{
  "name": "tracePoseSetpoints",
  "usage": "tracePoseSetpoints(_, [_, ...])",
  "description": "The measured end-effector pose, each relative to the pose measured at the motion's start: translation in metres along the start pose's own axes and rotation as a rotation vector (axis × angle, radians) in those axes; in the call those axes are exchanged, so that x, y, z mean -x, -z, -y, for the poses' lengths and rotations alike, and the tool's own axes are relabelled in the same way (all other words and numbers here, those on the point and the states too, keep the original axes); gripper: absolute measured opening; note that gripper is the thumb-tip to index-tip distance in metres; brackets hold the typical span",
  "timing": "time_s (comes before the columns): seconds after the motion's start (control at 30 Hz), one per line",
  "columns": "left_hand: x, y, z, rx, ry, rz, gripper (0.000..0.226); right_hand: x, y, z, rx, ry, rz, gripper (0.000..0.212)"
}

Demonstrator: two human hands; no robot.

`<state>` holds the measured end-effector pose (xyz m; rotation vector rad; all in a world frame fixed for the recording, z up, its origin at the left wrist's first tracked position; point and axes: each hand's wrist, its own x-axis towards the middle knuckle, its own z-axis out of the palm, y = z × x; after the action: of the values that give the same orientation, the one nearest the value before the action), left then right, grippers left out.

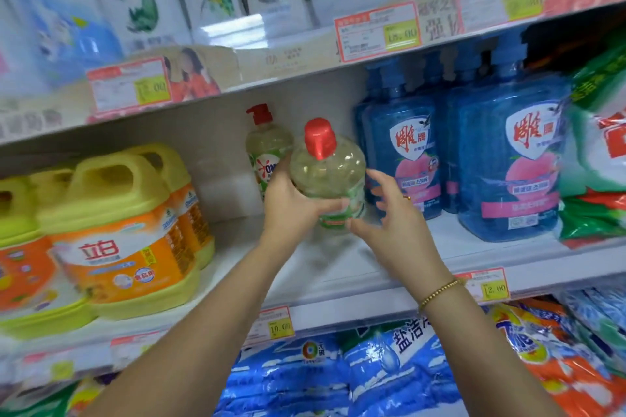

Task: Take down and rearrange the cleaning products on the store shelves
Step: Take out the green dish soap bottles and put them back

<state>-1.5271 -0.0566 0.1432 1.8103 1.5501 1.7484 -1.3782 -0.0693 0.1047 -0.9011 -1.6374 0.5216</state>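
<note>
left hand (294, 200) grips the clear bottle with red cap (328, 176) around its lower body, fingers wrapped on it; bottle held just above the middle shelf (338, 267), tilted toward the camera. cannot tell if its base touches the shelf. right hand (389, 213) just beside the bottle, fingers spread wide, holding nothing, thumb near the label.

second bottle of the same kind with red pump (267, 149) stands behind it at the back. blue bottles (508, 159) close on the right, yellow jugs (125, 230) well apart on the left.

risks, as judged:
- one-hand grip on a smooth round body; bottle could slip or rotate if the right hand doesn't close on it.
- tilt plus liquid shifts the weight; may tip forward off the shelf edge.
- right hand or bottle could knock the nearest blue bottle.
- pushing back could topple the pump bottle.
</note>
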Motion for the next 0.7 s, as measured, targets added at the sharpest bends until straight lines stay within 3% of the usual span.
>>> tracePoseSetpoints(0.17, [0.046, 0.041, -0.027, -0.016, -0.112, 0.041, 0.095, 0.011, 0.003, 0.013, -0.042, 0.146, 0.057, 0.066])
tracePoseSetpoints(0.37, [0.082, 0.094, -0.055, -0.068, -0.144, -0.062, 0.091, 0.029, 0.004, 0.046, 0.044, 0.339, 0.113, 0.070])
tracePoseSetpoints(0.53, [0.096, 0.141, -0.076, 0.241, 0.007, -0.179, 0.093, 0.052, -0.023, 0.059, 0.155, 0.501, 0.040, 0.078])
tracePoseSetpoints(0.7, [0.100, 0.179, -0.083, 0.505, 0.135, -0.236, 0.064, 0.076, -0.062, 0.063, 0.212, 0.654, -0.063, 0.084])
